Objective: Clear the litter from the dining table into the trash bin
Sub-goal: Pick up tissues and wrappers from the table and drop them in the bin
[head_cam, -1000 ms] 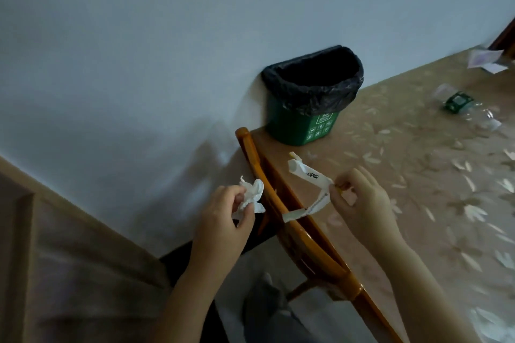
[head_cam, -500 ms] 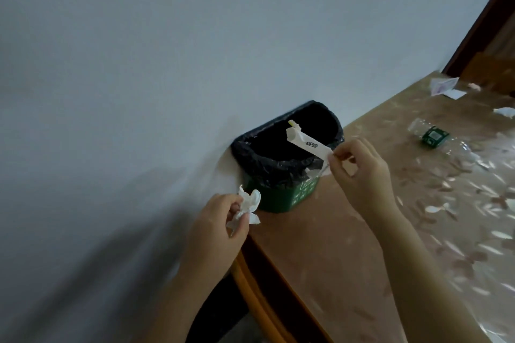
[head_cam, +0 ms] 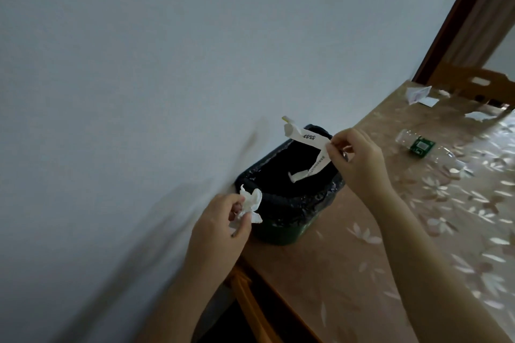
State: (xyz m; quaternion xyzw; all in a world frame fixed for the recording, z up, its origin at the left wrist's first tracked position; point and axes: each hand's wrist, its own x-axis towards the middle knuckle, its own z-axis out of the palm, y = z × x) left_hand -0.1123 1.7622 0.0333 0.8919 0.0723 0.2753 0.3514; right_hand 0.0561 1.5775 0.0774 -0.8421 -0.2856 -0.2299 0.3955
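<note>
**Operator:** Right hand [head_cam: 358,160] status?

**Inspector:** Closed in a fingertip pinch on the long white paper strip with black print [head_cam: 306,139]. One end of the strip sticks up and away from the hand; the other end hangs down into the mouth of the small green plastic trash bin lined with a black bag [head_cam: 289,200]. Judgement: the strip is held directly above the opening so that it falls into the liner once the pinch is released.

**Operator:** Left hand?

**Inspector:** Left hand [head_cam: 223,227] is closed on a crumpled white tissue wad [head_cam: 250,203], gripped between thumb and fingers. The wad sits just beside the bin's near rim, not yet over the opening. Judgement: it is staged to go in after the strip.

**Operator:** Bin location?

**Inspector:** On the wooden dining table with the beige floral plastic cover [head_cam: 362,259], at the corner nearest the wall [head_cam: 139,64], its back against that wall.

**Operator:** Remaining litter?

**Inspector:** A clear plastic bottle with a green label [head_cam: 423,147] lies on its side well beyond the right hand, towards the table's far end. Several white paper scraps [head_cam: 418,93] lie at the far edge, near a wooden chair back [head_cam: 473,83]. Judgement: the task is partly complete; those items need further trips.
</note>
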